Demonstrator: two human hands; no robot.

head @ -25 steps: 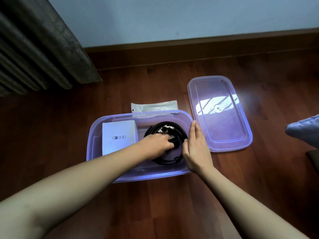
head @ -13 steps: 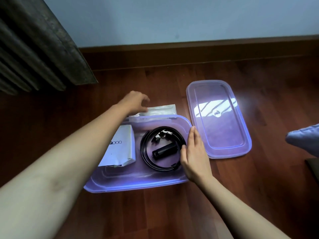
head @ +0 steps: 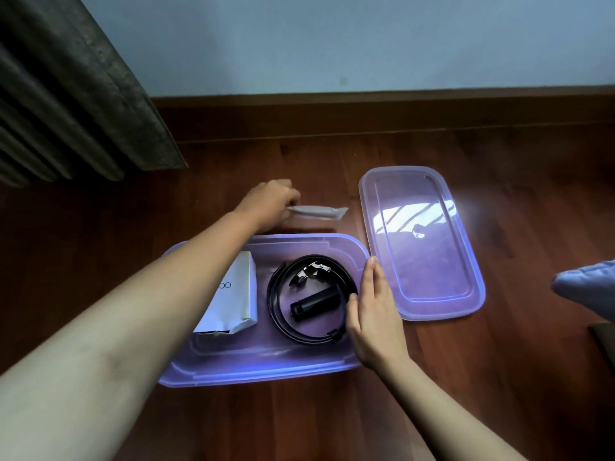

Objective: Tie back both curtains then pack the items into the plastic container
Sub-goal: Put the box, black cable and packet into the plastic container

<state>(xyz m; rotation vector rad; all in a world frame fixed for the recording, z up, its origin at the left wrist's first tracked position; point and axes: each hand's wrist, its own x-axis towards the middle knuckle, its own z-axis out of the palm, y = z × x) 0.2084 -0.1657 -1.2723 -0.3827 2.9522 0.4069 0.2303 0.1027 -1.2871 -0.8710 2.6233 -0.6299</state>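
A purple plastic container lies open on the wooden floor. Inside it are a white box, a coiled black belt and a small black cylinder. My left hand reaches past the container's far rim and pinches the left end of a silvery flat packet, which is lifted off the floor. My right hand lies flat with straight fingers against the container's right wall. The container's lid rests on the floor to the right.
A dark curtain hangs at the upper left, reaching the floor. A brown skirting board runs along the wall behind. A blue-grey cloth thing juts in at the right edge.
My left hand left the belt inside the container, reached over the far rim and took hold of the silvery packet, lifting it. The right hand stayed at the container's right wall.
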